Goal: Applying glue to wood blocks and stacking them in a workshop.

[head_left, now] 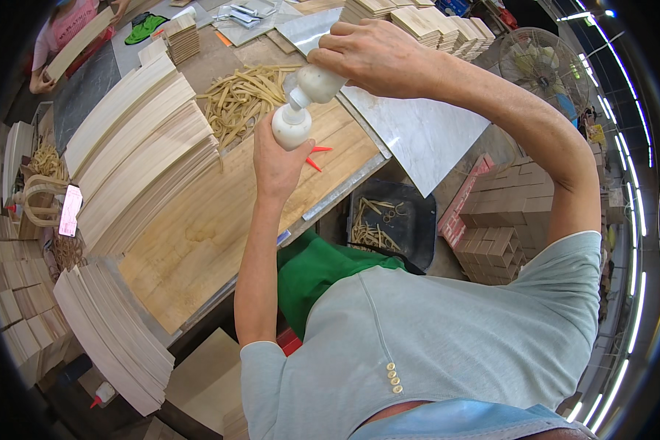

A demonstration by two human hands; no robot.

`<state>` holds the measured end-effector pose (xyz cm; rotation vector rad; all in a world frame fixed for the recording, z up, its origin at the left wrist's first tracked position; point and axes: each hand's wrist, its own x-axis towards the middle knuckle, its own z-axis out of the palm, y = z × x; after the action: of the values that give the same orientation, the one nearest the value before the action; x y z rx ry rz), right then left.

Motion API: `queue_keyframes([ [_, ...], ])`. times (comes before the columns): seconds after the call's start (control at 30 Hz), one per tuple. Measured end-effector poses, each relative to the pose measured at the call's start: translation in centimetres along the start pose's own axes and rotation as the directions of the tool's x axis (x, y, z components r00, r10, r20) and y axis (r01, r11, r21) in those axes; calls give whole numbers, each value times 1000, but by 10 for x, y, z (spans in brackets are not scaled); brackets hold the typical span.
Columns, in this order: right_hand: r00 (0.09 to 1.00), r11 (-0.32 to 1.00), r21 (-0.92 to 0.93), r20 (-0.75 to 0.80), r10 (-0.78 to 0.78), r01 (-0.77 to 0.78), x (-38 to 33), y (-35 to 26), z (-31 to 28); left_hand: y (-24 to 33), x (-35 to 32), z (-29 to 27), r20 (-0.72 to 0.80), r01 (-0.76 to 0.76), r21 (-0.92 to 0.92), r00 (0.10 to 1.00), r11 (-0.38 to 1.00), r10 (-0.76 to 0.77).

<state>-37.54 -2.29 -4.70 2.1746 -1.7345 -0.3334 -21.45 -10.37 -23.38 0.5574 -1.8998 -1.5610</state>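
**Two white squeeze bottles held nose to nose over the bench**

The left hand [277, 163] is wrapped around a white squeeze bottle [291, 126] from below, fingers clamped on its body. The right hand [372, 55] is closed over a second white bottle [317, 83], which is tipped down so its neck meets the top of the lower one. Both bottles are held up in the air, just above the far part of the bench [198, 235], not resting on anything.

Right under the hands, two small red nozzle caps [317, 156] can be seen lying on the wooden board. A heap of pale curly wood trimmings [242, 95] is piled just beyond, and a grey marble-look slab [418, 132] is laid to the right, sticking out over the bench edge.

To the left, long fanned stacks of thin light wood strips [139, 147] are spread across the bench, with another fanned stack [110, 330] lower down. A black bin [403, 220] with more trimmings is set on the floor below the slab, next to stacked brown boxes [502, 213]. A standing fan [546, 70] is seen at the upper right, and another person [66, 33] holding a board is at the upper left. One more glue bottle with a red tip [103, 394] is lying near the bottom left.
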Motion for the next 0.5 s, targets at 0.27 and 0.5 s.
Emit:
queue_keyframes([
  [0.27,1000,1000,-19,-3,-6,6,2,0,-1,1,0,-1,-9,-13,10,1000,1000,13],
  [0.5,1000,1000,-29,21,-1,2,4,-1,-4,-3,2,-1,-6,-14,17,1000,1000,14],
])
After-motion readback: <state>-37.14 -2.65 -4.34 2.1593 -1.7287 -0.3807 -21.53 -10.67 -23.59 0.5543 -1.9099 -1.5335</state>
